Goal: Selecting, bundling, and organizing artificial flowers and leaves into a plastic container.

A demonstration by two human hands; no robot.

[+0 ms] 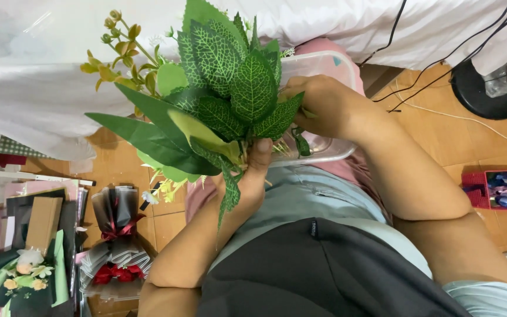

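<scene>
My left hand (252,170) grips the stems of a bunch of artificial green leaves (218,88), with veined leaves on top, long plain leaves to the left and a sprig of yellow-green buds (118,50) at the upper left. My right hand (318,104) reaches in from the right and touches the leaves at the bunch's right side, fingers pinched on a leaf. Behind the bunch lies a clear plastic container (324,64) resting on my lap.
On the tiled floor (130,170) at left stand a wrapped bouquet with red flowers (115,258), a smaller bouquet in dark paper (24,276) and stacked paper sheets. White cloth hangs at the top. A black fan base (491,88) with cables and a red basket (503,189) are at right.
</scene>
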